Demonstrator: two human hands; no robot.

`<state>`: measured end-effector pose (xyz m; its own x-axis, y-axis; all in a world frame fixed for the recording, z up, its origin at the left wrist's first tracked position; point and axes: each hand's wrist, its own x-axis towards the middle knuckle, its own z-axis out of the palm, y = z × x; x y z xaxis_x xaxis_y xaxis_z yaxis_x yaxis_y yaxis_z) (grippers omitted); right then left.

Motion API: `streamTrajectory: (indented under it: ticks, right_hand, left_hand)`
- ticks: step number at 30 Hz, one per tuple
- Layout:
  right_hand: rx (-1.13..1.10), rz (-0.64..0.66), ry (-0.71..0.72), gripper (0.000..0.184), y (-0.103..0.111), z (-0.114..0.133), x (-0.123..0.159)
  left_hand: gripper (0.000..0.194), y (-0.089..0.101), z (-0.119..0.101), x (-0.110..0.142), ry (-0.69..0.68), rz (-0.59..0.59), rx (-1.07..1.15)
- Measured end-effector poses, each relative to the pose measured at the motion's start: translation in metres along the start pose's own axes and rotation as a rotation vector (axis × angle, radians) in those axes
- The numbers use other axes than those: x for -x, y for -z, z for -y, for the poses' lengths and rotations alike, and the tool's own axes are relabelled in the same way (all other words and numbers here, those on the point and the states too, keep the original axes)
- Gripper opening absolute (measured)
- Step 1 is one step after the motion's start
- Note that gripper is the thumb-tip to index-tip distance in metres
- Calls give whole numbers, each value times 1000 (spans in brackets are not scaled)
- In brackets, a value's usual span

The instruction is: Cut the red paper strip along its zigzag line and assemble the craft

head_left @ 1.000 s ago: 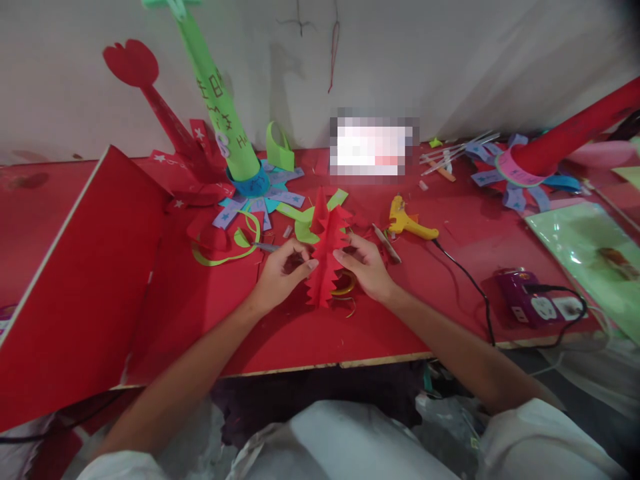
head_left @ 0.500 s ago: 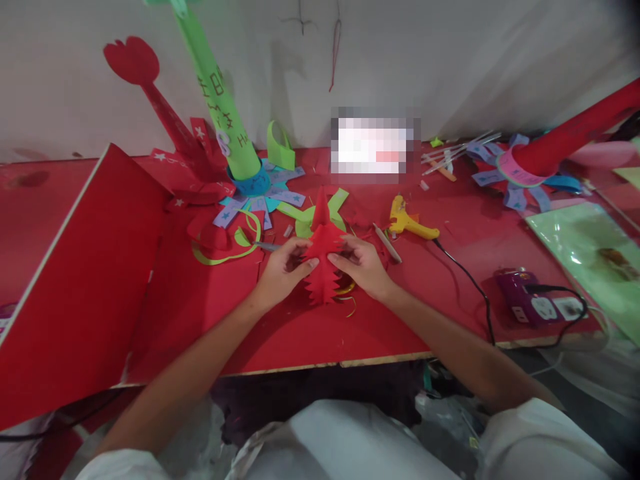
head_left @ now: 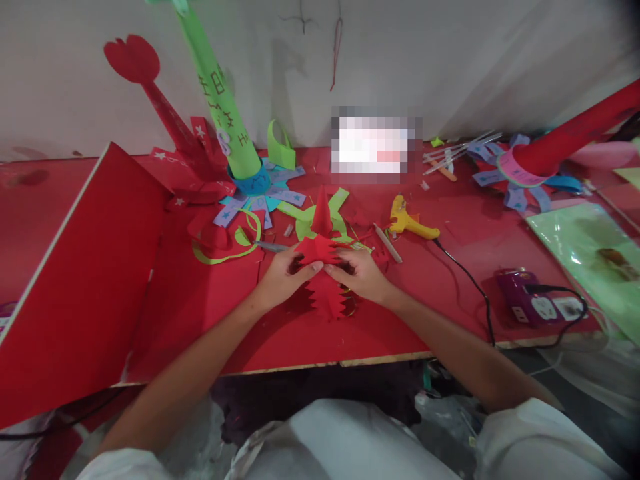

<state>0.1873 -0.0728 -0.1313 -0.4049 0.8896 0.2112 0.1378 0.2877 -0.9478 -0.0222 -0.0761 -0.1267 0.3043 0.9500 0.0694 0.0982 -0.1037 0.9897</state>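
Between my hands is a red paper cutout (head_left: 327,300) with zigzag edges, its lower part hanging toward the table's front edge. My left hand (head_left: 286,275) pinches it from the left, and my right hand (head_left: 363,275) from the right; both thumbs nearly meet at its middle. Fingers behind the paper are hidden. Just beyond stands a pointed red paper cone (head_left: 321,212), with a lime-green paper ring (head_left: 303,230) around it. Left of my left hand lies a grey-bladed tool (head_left: 270,247), partly covered by the hand. A pale stick (head_left: 388,243) lies beyond my right hand.
A yellow glue gun (head_left: 413,223) lies right of centre, its black cord running to a purple power strip (head_left: 530,300). At the back left, a green paper tube (head_left: 220,100) stands beside a red paper flower (head_left: 165,110). A red board (head_left: 85,287) leans at left.
My hands have come closer together. The red cutout's upper part now folds and tilts toward the back, and its lower part hangs farther toward me.
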Motion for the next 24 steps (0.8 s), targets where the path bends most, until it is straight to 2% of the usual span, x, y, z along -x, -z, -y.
streamTrajectory:
  ticks: [3,5,7,8,12,14,18,21,24]
  right_hand:
    - [7,37,-11,28,-1,3,3]
    - [7,9,-18,24,-1,3,5]
    - [14,-35,-7,22,0,1,7]
    - [36,-47,17,27,0,0,7]
    - [235,27,271,55,3,-7,6]
    - [325,63,370,65,3,-11,6]
    - [405,68,408,65,2,-17,9]
    - [346,-3,421,51,2,-19,11]
    - [285,-98,395,36,3,-20,10]
  left_hand:
    - [45,0,-4,-1,-46,-19,28]
    - [44,1,-7,0,-50,-58,50]
    - [48,3,-8,0,-3,-126,70]
    - [51,4,-8,0,41,-165,89]
    - [65,5,-7,-2,227,-320,208]
    - [67,4,-6,-3,250,-352,214]
    - [59,3,-7,-4,168,-280,163]
    - [49,5,-6,-5,88,-268,91]
    - [30,6,-3,-5,-32,-309,-70]
